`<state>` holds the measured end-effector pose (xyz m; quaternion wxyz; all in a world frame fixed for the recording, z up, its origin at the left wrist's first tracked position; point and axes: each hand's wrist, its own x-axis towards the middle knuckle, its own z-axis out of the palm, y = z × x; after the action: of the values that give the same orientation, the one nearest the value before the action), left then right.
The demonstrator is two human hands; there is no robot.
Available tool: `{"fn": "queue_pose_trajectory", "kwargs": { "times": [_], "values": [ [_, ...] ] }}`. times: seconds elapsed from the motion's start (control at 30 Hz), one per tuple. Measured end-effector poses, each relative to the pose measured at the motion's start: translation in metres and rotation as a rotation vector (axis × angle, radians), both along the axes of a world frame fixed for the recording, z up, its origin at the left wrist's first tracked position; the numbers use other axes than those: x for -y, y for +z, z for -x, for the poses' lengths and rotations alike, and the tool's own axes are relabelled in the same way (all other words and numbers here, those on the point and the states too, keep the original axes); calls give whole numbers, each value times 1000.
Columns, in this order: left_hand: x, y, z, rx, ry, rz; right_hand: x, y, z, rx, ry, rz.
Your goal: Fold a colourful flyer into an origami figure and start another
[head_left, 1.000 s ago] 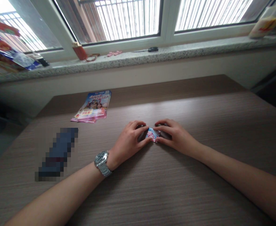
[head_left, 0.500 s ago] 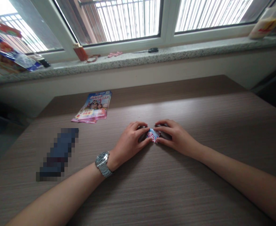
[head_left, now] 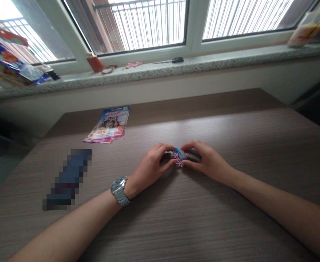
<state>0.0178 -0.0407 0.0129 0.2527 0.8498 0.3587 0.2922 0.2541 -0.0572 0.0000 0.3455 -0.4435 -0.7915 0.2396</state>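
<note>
A small folded paper (head_left: 179,155), printed in blue, white and red, is held low over the tabletop between my two hands. My left hand (head_left: 156,160), with a metal watch (head_left: 119,189) on its wrist, pinches the paper's left side between thumb and fingers. On the opposite side my right hand (head_left: 203,158) grips it the same way, thumb nearer to me and fingers beyond. The fingertips cover part of the paper's edges, so its full shape is hidden.
A stack of colourful flyers (head_left: 109,123) lies at the table's (head_left: 231,218) back left. Nearer is a dark pixelated object (head_left: 68,180). Along the stone windowsill (head_left: 149,72) are scissors (head_left: 176,60), a red-brown case (head_left: 95,63), pink pieces (head_left: 133,65) and food packages (head_left: 10,62).
Fingers of both hands have drawn in and bent closer around the folded paper. The paper stands slightly more open, showing more of its blue and patterned faces.
</note>
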Motion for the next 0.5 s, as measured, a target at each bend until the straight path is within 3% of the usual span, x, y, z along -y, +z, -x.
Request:
{"fn": "queue_pose_trajectory", "kwargs": {
  "times": [0.13, 0.5],
  "values": [
    [5, 2, -1, 128, -20, 138, 5, 2, 3, -87, 4, 55],
    [10, 8, -5, 206, -8, 155, 12, 6, 7, -169, 40, 168]
  ]
}}
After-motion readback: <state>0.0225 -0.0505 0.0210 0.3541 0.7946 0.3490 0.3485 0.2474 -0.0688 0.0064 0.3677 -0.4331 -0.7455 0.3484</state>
